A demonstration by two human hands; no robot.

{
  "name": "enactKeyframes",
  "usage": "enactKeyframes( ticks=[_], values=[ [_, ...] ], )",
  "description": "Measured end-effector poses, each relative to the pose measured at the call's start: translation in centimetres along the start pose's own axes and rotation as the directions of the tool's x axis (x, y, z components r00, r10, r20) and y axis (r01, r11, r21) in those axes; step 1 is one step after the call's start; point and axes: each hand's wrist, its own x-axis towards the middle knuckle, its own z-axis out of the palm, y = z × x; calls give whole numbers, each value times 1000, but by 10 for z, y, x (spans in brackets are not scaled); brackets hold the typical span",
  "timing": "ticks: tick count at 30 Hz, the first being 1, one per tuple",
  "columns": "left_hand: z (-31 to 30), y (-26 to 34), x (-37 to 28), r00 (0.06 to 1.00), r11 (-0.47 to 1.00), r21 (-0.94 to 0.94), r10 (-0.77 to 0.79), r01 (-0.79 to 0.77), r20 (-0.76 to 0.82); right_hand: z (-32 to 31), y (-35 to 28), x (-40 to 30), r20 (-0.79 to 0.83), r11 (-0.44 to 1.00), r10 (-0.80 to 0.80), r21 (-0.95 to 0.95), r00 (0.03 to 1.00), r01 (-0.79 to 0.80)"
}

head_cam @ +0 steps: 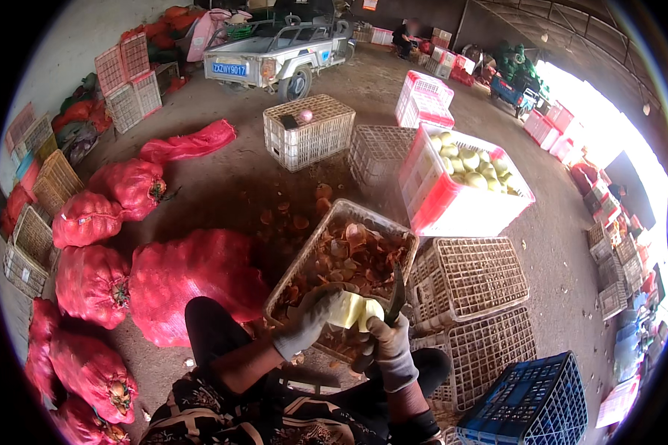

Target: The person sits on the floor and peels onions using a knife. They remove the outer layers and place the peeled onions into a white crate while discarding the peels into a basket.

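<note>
Over a plastic crate (289, 272) of brown onion skins, my left hand (310, 318) in a grey work glove grips a pale peeled onion (345, 310). A second pale piece (373, 312) sits right beside it, under my right thumb; whether the two are still joined cannot be told. My right hand (391, 340), gloved too, is closed on a knife (396, 293) whose dark blade points up and away from me. The glove hides the knife's handle. Loose onion skins (339, 261) fill much of the crate below both hands.
Red mesh sacks of onions (195, 283) lie to my left. A pink-and-white crate of peeled onions (473, 167) stands ahead right, near upturned crates (481, 278) and a blue crate (526, 400). Farther off are a three-wheeled cart (278, 55) and a seated person (405, 40).
</note>
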Motion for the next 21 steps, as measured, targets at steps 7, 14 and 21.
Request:
enactKeyframes(
  ticks=[7, 14, 21],
  values=[
    [-29, -13, 22, 899, 822, -368, -419, 434, 125, -18, -3, 8, 179, 957, 53, 273, 982, -102],
    [-34, -46, 26, 896, 604, -712, -436, 358, 80, -44, 59, 32, 211, 807, 7, 576, 978, -130],
    [-68, -43, 48, 845, 426, -830, -526, 359, 96, -147, 19, 89, -83, 870, 68, 493, 994, -18]
  ],
)
